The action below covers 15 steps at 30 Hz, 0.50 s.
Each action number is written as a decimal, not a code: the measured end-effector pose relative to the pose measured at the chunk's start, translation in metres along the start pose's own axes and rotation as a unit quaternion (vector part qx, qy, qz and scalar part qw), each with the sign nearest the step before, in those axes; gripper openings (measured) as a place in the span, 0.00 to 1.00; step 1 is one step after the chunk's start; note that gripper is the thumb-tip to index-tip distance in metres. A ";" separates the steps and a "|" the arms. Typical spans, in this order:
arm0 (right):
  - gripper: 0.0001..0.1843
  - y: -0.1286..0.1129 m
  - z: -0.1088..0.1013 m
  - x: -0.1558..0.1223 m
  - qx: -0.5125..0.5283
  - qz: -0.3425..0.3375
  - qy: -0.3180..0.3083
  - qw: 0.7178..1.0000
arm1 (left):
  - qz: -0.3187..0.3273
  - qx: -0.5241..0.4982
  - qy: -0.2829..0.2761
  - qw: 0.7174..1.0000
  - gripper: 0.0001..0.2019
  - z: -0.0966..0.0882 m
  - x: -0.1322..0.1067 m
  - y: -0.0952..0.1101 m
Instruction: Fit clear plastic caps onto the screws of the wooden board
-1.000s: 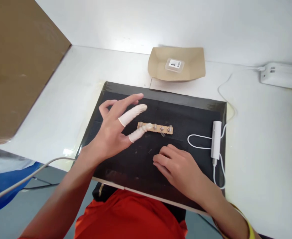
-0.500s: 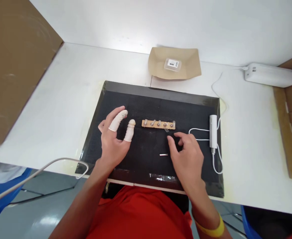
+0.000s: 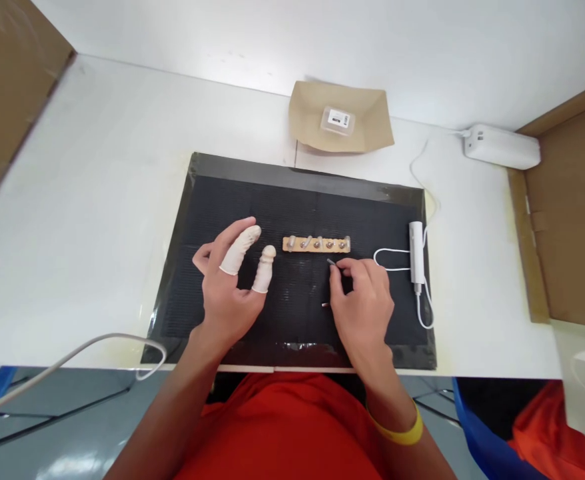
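Note:
My left hand hovers over the left part of the black mat, its thumb and forefinger apart in white finger cots and nothing between them. With thumb and forefinger pinched, my right hand holds a small translucent piece, most of it hidden by the fingertips. Just beyond lies a narrow wooden strip, carrying a row of several round metal bits and short clear tube-like pieces. A short shiny metal pin lies beside my right thumb, partly covered by the hand.
Behind the mat stands a brown paper tray holding a clear plastic box with a label. A white stick-shaped device with cables lies on the mat's right side. Farther right is a white power block. Cardboard panels flank the white table.
My right hand has closed its thumb and forefinger on the small translucent piece that lay by the strip. My left hand keeps its pose. The camera view has shifted slightly.

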State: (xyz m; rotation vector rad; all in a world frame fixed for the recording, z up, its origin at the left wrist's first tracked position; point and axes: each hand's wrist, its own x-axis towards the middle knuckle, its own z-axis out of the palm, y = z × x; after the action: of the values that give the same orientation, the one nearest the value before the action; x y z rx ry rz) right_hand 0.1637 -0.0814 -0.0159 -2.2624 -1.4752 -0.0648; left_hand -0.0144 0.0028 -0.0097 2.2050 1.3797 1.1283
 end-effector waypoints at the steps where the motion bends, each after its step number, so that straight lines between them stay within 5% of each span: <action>1: 0.07 0.003 -0.004 -0.002 -0.013 -0.014 -0.001 1.000 | 0.006 0.005 -0.002 1.000 0.16 0.000 0.000 0.000; 7: 0.16 0.030 -0.023 -0.008 -0.056 -0.165 -0.040 0.984 | 0.022 0.012 -0.002 1.000 0.18 0.000 -0.001 0.001; 15: 0.13 0.031 -0.028 -0.010 0.044 -0.089 -0.044 0.994 | 0.008 0.002 0.001 1.000 0.16 -0.001 -0.001 0.001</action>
State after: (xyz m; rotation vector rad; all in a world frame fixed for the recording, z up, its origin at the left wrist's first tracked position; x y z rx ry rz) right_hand 0.1926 -0.1110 -0.0035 -2.0840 -1.6877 0.0455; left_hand -0.0151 0.0015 -0.0091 2.2227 1.3682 1.1344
